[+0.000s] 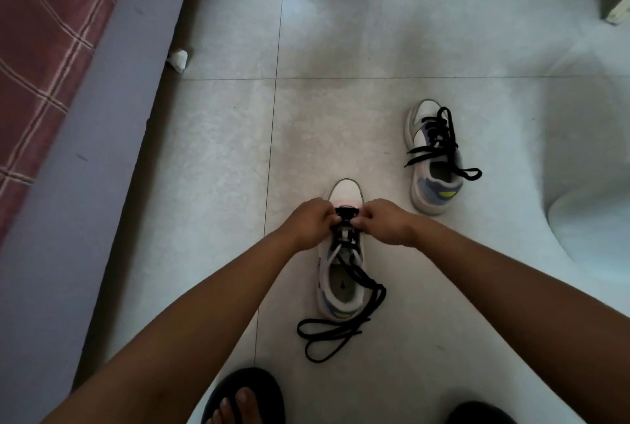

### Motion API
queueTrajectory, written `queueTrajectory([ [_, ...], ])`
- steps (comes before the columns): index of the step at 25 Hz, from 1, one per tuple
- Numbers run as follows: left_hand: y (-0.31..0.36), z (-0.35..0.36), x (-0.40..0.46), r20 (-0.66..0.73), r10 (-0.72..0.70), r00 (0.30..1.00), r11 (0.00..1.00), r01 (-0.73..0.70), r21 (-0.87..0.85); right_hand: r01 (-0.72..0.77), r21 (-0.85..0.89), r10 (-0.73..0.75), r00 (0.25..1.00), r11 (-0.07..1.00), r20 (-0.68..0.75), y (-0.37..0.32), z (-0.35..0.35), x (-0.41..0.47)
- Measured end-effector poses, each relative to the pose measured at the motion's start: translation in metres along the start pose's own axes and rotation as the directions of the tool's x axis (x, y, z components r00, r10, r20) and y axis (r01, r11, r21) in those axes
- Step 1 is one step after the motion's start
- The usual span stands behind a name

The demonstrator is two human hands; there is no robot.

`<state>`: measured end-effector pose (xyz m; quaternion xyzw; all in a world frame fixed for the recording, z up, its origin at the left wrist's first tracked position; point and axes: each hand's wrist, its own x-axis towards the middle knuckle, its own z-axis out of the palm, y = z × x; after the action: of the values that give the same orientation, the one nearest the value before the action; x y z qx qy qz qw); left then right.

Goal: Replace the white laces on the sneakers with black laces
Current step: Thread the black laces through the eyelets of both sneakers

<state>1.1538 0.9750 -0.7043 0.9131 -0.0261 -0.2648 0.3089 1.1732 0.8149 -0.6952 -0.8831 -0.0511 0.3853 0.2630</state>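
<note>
You had your left hand (312,219) and right hand (381,219) pinching the black lace (344,331) at the near sneaker (341,273)'s toe eyelets on the floor (204,185); lacing just started, next likely evening the ends and crossing upward.

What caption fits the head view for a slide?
Both hands, left hand and right hand, thread black lace through near sneaker; far sneaker already laced.

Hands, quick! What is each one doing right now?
Left hand: pinching the black lace at the near sneaker's front eyelets.
Right hand: pinching the same lace.
</note>
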Motion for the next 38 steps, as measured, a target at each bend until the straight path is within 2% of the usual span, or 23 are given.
queueTrajectory([
  [3,-0.010,0.006,-0.007,-0.083,-0.083,0.993,0.981,0.067,-0.181,-0.004,0.148,0.017,0.996,0.989,-0.084,0.013,0.003,-0.002],
  [6,-0.017,0.010,-0.015,-0.178,-0.132,0.975,0.962,0.082,-0.262,0.060,0.261,0.012,0.964,0.963,-0.267,0.015,0.015,-0.009],
  [8,-0.013,0.010,-0.019,-0.225,-0.051,0.973,0.983,0.009,-0.183,0.117,0.141,-0.068,0.948,0.983,-0.312,0.012,0.019,-0.016],
  [9,-0.010,0.011,-0.020,-0.205,0.019,0.979,0.992,-0.044,-0.120,0.133,0.070,-0.106,0.947,0.989,-0.305,0.009,0.023,-0.020],
  [12,0.007,0.018,-0.020,-0.037,0.154,0.987,0.978,-0.147,0.149,0.081,0.002,-0.076,0.946,0.997,-0.314,0.000,0.027,-0.030],
  [16,0.029,0.010,-0.011,0.016,0.117,0.993,0.911,-0.113,0.397,-0.002,-0.166,-0.042,0.965,0.986,-0.258,-0.016,0.018,-0.028],
  [18,0.036,0.009,-0.009,0.062,0.069,0.996,0.852,-0.091,0.515,-0.064,-0.178,0.023,0.974,0.982,-0.224,-0.021,0.017,-0.024],
  [20,0.042,0.009,-0.010,0.100,0.028,0.995,0.823,-0.080,0.562,-0.126,-0.220,0.079,0.974,0.967,-0.212,-0.026,0.017,-0.024],
  [25,0.052,0.011,-0.016,0.098,-0.103,0.990,0.932,0.062,0.358,-0.148,-0.229,0.097,0.970,0.962,-0.221,-0.034,0.020,-0.029],
  [30,0.054,0.013,-0.020,0.059,-0.155,0.986,0.942,0.130,0.309,-0.193,-0.258,0.175,0.980,0.947,-0.093,-0.035,0.024,-0.029],
  [35,0.058,0.013,-0.018,0.135,-0.216,0.967,0.956,0.181,0.232,-0.095,-0.349,0.096,0.995,0.932,-0.013,-0.025,0.025,-0.032],
  [36,0.056,0.010,-0.018,0.155,-0.239,0.959,0.960,0.209,0.189,-0.074,-0.331,0.080,0.997,0.941,0.005,-0.021,0.023,-0.032],
  [38,0.040,0.004,-0.020,0.172,-0.211,0.962,0.973,0.224,-0.055,-0.063,-0.158,0.066,0.998,0.986,0.013,-0.007,0.018,-0.032],
])
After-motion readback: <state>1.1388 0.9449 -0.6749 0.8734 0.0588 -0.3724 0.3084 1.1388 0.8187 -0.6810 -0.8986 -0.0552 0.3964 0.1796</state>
